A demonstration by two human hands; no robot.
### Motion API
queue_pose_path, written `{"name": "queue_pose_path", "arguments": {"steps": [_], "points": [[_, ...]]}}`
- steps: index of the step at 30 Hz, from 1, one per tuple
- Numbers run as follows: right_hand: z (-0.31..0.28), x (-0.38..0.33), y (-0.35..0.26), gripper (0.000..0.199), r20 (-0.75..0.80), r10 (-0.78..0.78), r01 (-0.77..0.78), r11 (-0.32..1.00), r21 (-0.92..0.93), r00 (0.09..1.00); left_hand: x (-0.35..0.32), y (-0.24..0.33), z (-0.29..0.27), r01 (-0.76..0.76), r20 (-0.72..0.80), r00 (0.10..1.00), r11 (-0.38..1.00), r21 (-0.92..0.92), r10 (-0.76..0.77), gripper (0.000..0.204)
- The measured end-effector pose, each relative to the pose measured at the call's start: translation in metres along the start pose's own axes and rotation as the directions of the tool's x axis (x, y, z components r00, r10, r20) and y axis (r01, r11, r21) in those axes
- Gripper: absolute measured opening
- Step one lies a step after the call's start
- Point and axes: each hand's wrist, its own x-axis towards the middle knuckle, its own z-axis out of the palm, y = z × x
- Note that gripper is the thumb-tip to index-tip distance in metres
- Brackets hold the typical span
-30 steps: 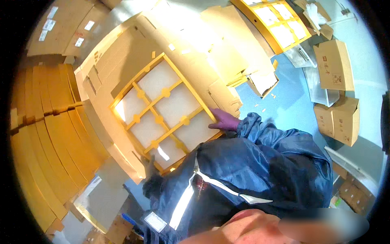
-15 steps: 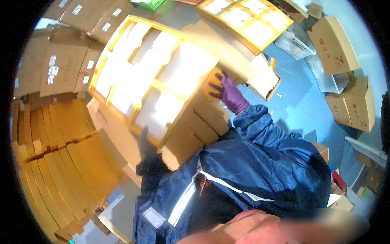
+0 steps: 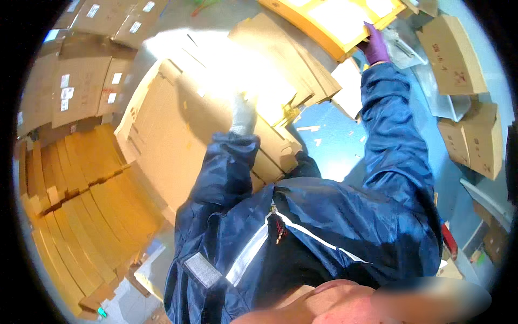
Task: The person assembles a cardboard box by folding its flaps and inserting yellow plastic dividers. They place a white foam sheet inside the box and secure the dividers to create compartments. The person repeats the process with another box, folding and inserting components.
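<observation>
At the far right, my right hand (image 3: 376, 47) in a purple glove is closed on the near right corner of a yellow-framed divided panel (image 3: 307, 15) with bright white sections. The panel is partly cut off by the top of the view. My left hand (image 3: 244, 114) wears a pale grey glove and reaches over a large flat cardboard sheet (image 3: 162, 124) in front of me. Strong glare swallows its fingers, so what they touch cannot be made out. Small yellow pieces (image 3: 288, 114) lie on the cardboard's right edge.
Stacked brown cartons (image 3: 83, 81) stand at the left, above rows of folded cardboard (image 3: 91, 221). Flat cardboard (image 3: 286, 54) lies beyond my left hand. Scraps (image 3: 317, 141) litter the blue floor (image 3: 334, 151). Clear plastic bins (image 3: 440, 100) and open cartons (image 3: 453, 54) stand at the right.
The large yellow-framed panel is gone from the cardboard before me. My right hand has moved far and right to the yellow-framed panel there. My left hand has reached forward over the cardboard.
</observation>
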Motion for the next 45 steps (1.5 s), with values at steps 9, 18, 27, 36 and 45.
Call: {"name": "queue_pose_path", "arguments": {"steps": [9, 18, 27, 36, 45], "points": [[-0.009, -0.059, 0.003, 0.043, -0.183, -0.646, 0.301, 0.562, -0.77, 0.741, -0.201, -0.255, -0.255, 0.461, -0.589, 0.806, 0.689, 0.559, -0.061, 0.081], [0.264, -0.259, 0.224, 0.07, 0.529, 0.442, 0.39, 0.371, -0.843, 0.725, -0.332, -0.31, -0.376, 0.966, -0.801, 0.251, 0.198, 0.169, -0.543, 0.082], [0.29, -0.268, 0.209, 0.073, 0.522, 0.457, 0.528, 0.126, -0.84, 0.72, -0.274, -0.34, -0.454, 0.924, -0.862, 0.251, 0.374, 0.078, -0.44, 0.08], [0.302, -0.235, 0.137, 0.033, 0.629, 0.448, -0.086, 0.851, -0.518, 0.636, -0.26, -0.38, -0.508, 0.709, -0.691, 0.682, 0.45, 0.543, -0.241, 0.06], [0.282, -0.204, 0.078, 0.03, 0.598, 0.39, -0.15, 0.899, -0.41, 0.7, -0.217, -0.353, -0.485, 0.727, -0.673, 0.539, 0.684, 0.068, -0.506, 0.06]]}}
